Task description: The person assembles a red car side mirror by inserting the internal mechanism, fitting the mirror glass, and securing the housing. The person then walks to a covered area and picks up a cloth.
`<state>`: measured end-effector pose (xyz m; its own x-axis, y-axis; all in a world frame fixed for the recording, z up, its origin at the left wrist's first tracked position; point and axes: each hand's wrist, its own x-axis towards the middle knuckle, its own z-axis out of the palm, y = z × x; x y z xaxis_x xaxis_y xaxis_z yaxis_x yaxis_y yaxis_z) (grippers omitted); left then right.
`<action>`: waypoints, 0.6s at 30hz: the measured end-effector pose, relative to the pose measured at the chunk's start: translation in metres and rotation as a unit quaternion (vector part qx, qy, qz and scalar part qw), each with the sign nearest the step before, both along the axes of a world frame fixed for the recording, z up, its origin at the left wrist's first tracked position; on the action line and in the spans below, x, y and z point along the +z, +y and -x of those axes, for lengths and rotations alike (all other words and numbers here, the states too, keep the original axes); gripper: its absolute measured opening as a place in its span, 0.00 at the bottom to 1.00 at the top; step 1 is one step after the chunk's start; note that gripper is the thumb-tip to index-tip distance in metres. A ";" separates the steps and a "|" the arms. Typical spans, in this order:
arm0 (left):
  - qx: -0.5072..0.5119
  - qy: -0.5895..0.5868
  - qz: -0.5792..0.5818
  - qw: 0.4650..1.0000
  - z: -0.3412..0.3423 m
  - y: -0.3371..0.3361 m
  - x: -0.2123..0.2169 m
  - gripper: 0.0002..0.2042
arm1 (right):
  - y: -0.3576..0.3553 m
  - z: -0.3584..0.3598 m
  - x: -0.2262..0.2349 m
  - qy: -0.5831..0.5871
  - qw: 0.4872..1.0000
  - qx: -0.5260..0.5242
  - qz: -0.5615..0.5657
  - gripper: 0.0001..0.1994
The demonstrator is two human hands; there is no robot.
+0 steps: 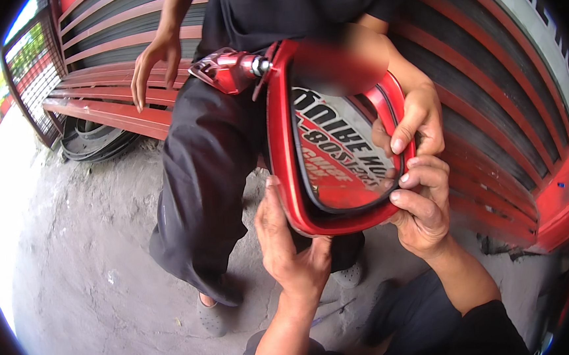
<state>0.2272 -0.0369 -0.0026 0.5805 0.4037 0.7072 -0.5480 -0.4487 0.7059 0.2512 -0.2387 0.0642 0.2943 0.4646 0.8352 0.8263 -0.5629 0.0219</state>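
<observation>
Touching left thumb [272, 205] and right fingertips [399, 196]: mirror [343, 150] (red-framed).

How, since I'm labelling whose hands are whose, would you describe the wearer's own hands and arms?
The left hand and right hand are ungloved, with no rings or watch visible. The left forearm and right forearm are bare; a plain black sleeve shows around the right arm near the elbow.

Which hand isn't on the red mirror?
The co-worker's right hand, hanging free; the co-worker's left hand, wearer's left hand and wearer's right hand touch the mirror.
</observation>
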 end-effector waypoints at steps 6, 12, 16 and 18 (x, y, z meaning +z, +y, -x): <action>-0.048 -0.053 0.063 0.995 0.003 0.000 -0.013 0.35 | -0.006 -0.003 -0.014 -0.001 1.000 0.012 -0.019 0.15; -0.353 0.021 0.381 0.854 0.024 0.006 0.011 0.43 | -0.003 0.004 -0.013 0.070 0.992 0.027 -0.105 0.18; -0.530 -0.002 0.535 0.658 0.018 0.016 0.018 0.52 | -0.007 -0.003 -0.009 0.077 0.990 0.053 -0.102 0.19; -0.578 -0.018 0.567 0.587 0.011 0.012 0.012 0.51 | 0.004 -0.003 -0.001 0.092 0.989 0.077 -0.089 0.18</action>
<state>0.2165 -0.0246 0.0095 0.9230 -0.0208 0.3843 -0.0481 0.9844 0.1690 0.2541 -0.2348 0.0634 0.3853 0.3670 0.8467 0.8838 -0.4108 -0.2241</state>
